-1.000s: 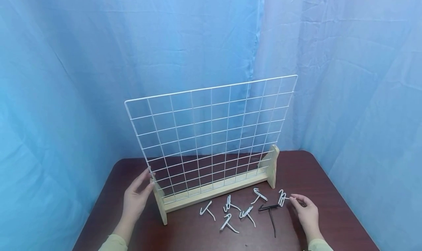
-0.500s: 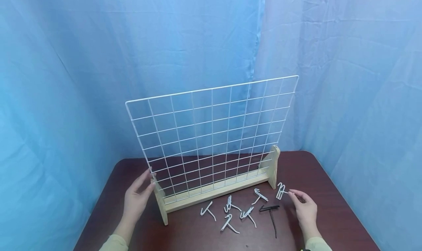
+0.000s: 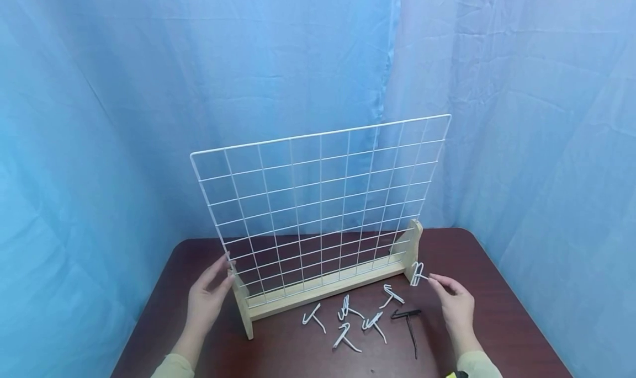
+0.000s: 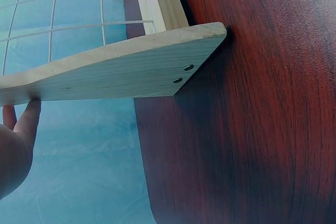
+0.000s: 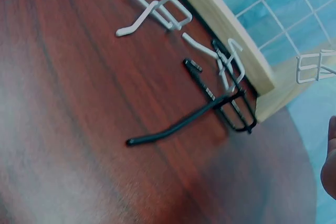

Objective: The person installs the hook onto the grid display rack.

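With the right hand [image 3: 454,306], pinching a white hook [image 3: 417,273] by its stem, with thumb and fingertips drawn together on the thin wire. Holding it out, pronged end forward, near the right foot of the wooden stand [image 3: 328,289]; in the head view, seen in front of that foot; cannot tell whether touching the wood. With the left hand [image 3: 205,301], holding the stand's left side, with thumb set against the wood, fingers reaching behind the edge of the wire grid [image 3: 320,201], and a clear gap between them further back.

Since a second ago, carried the white hook away from the black hook [image 3: 410,334] and toward the stand's right foot. With the left hand, kept to the same spot. Lying as before on the dark red table [image 3: 497,323], in front of the stand: the black hook and five loose white hooks [image 3: 345,336].
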Action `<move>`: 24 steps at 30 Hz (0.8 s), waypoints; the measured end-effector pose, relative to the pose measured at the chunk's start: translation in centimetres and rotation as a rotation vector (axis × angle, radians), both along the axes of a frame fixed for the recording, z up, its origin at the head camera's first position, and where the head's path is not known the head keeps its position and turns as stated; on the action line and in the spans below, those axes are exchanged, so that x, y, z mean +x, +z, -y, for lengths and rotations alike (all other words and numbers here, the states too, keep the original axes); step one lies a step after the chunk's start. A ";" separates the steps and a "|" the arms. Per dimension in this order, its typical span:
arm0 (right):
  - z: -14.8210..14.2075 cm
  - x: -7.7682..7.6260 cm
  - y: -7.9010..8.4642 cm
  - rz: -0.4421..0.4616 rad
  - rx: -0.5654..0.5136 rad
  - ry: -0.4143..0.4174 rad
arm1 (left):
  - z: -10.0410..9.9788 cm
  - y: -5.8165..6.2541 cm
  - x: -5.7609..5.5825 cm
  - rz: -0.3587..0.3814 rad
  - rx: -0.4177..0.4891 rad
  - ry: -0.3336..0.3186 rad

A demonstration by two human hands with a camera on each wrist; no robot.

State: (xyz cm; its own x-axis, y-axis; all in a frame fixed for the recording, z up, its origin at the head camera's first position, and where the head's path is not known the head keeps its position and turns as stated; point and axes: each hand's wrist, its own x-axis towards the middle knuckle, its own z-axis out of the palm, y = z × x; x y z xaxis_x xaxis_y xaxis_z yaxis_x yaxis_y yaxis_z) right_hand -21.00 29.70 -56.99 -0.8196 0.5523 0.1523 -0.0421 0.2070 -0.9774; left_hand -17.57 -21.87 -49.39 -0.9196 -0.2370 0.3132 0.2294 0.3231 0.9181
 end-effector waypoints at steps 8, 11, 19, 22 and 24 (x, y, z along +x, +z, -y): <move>1.1 -0.6 1.9 -0.066 -0.054 0.017 | 0.0 -0.1 0.0 -0.009 -0.015 0.007; 1.4 -0.8 2.5 -0.080 -0.053 0.022 | 0.0 -0.2 -0.1 -0.018 -0.018 0.008; 2.7 -0.7 5.2 -0.142 -0.058 0.050 | -0.1 -0.2 -0.1 -0.017 -0.011 0.018; 3.6 0.0 6.9 -0.169 -0.041 0.064 | -0.1 -0.3 -0.1 -0.015 -0.013 0.019; 4.0 0.3 7.8 -0.193 -0.036 0.070 | -0.1 -0.3 -0.1 -0.021 -0.014 0.017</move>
State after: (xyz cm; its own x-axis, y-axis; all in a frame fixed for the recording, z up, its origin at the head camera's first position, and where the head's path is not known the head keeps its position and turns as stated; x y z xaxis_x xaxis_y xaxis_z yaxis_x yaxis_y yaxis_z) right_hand -20.68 25.67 -49.22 -0.8138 0.5029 0.2912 -0.2424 0.1617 -0.9566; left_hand -17.70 -21.77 -49.72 -0.9086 -0.2480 0.3362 0.2434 0.3399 0.9084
